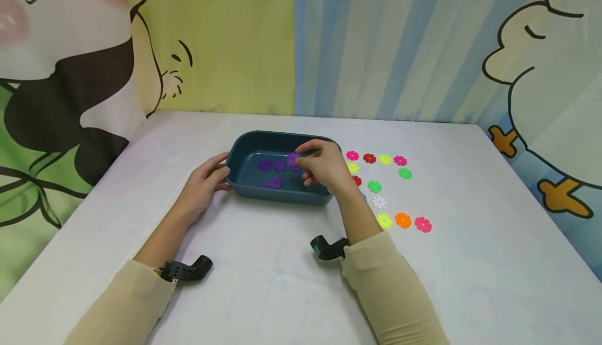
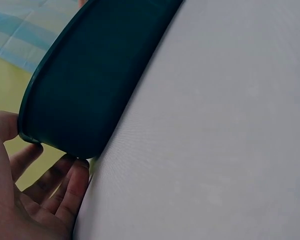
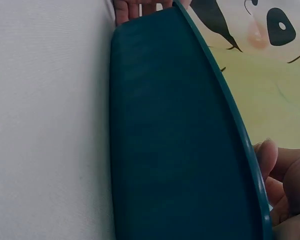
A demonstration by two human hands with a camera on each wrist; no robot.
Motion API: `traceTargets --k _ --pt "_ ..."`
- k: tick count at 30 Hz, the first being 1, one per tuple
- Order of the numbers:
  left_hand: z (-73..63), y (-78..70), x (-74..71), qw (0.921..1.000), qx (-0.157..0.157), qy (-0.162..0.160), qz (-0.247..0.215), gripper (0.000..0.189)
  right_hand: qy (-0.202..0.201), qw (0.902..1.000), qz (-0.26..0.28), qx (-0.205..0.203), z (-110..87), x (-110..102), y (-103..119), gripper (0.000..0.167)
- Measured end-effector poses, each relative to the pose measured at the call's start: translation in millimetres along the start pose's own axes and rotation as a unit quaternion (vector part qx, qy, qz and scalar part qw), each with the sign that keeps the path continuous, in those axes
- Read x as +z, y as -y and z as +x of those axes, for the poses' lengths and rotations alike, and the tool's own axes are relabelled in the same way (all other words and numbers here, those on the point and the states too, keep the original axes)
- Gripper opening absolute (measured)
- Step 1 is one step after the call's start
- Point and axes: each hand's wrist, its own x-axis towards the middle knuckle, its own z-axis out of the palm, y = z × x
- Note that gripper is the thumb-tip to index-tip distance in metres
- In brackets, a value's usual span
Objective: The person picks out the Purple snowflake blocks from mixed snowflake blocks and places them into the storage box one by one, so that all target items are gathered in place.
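Note:
A dark teal plastic basin [image 1: 263,193] stands on the table, with several purple flower-shaped discs [image 1: 275,183] lying inside. At its left end, my left hand [image 1: 202,185] holds the basin. In the left wrist view, that hand's thumb is at the rim and its fingertips [image 2: 80,167] meet the outer wall. Over the basin's right part, my right hand [image 1: 324,164] pinches a purple flower-shaped disc [image 1: 293,159] between thumb and fingers. The basin wall [image 3: 175,125] fills much of the right wrist view and hides the discs there.
Right of the basin, several flower-shaped discs lie on the white table [image 1: 494,240], including orange [image 1: 403,220], white [image 1: 379,202], green [image 1: 405,173] and pink [image 1: 423,224] ones. My right forearm passes beside them. A printed curtain [image 1: 235,42] hangs behind the table.

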Motion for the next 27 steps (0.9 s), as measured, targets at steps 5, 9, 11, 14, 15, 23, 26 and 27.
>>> traceTargets --k 5,9,11,14,15,23,26,27 --pt "0.0 0.1 0.6 1.0000 -0.001 -0.001 0.000 0.053 -0.002 0.9994 -0.033 0.015 -0.3 2.9 -0.7 0.018" --pt "0.4 -0.3 1.2 1.0000 -0.002 -0.004 -0.002 0.053 0.009 0.9977 -0.060 0.028 1.2 2.6 0.9 0.019" --pt "0.4 -0.6 1.7 1.0000 -0.003 -0.007 -0.003 0.053 0.021 0.9960 -0.078 0.037 2.5 2.1 1.8 0.019" --pt "0.8 -0.8 2.5 0.9999 -0.004 -0.011 -0.005 0.052 0.040 0.9921 -0.108 0.049 5.5 1.0 2.8 0.019" --pt "0.9 -0.9 2.7 0.9999 -0.004 -0.011 -0.005 0.052 0.044 0.9904 -0.120 0.053 6.5 0.8 2.9 0.018" --pt "0.4 -2.1 2.3 0.9999 -0.004 -0.011 -0.003 0.053 0.059 0.9729 -0.216 0.059 11.9 8.3 1.7 0.015" --pt "-0.2 -2.0 2.2 0.9999 -0.003 -0.011 -0.004 0.053 0.052 0.9653 -0.250 0.056 14.0 12.0 0.0 0.014" --pt "-0.4 -1.9 2.3 0.9999 -0.003 -0.011 -0.005 0.053 0.051 0.9631 -0.258 0.056 14.6 12.8 -0.7 0.014"
